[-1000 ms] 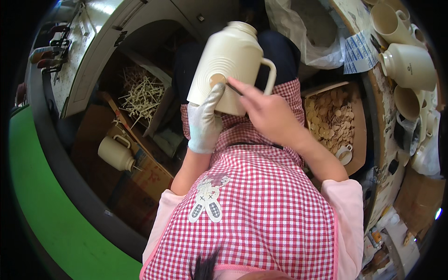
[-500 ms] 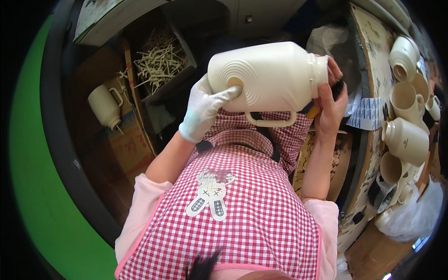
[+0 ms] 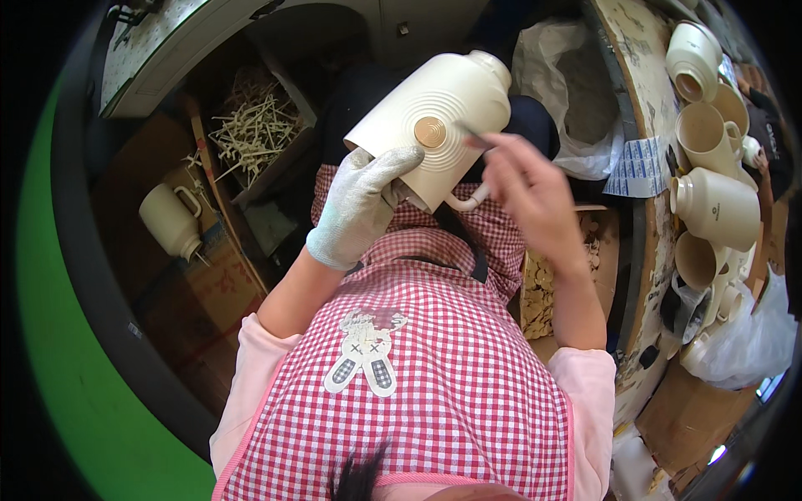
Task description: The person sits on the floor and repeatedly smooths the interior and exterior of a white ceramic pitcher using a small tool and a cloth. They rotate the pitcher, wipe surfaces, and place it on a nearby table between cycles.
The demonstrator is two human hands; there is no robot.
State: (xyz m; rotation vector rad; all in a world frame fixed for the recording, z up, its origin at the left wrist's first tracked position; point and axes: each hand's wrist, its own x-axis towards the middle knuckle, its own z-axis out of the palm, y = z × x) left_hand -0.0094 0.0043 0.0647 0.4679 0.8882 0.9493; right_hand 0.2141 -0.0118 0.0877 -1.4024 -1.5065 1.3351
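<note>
A cream plastic jug shell (image 3: 468,100) with a loop handle lies tilted across my lap, its neck up and to the right. My left hand (image 3: 363,196), in a white knitted glove, grips the open bottom edge, thumb outside. Concentric ridges on the jug's side surround a round tan disc (image 3: 430,132). My bare right hand (image 3: 530,188) is closed on a slim dark tool (image 3: 474,136), its tip beside the disc. Motion blur hides the tool's exact kind and whether it touches the jug.
On the right, a worn bench (image 3: 639,92) bears several cream jugs (image 3: 714,209) and a clear plastic bag (image 3: 752,342). Tan discs fill a carton (image 3: 614,292) below it. To the left are a box of cream plastic sprues (image 3: 255,138) and another jug (image 3: 170,219).
My right hand has left the jug's neck and come to its side with the slim tool. The jug has tilted neck-up, and my left thumb has moved off, uncovering the tan disc.
</note>
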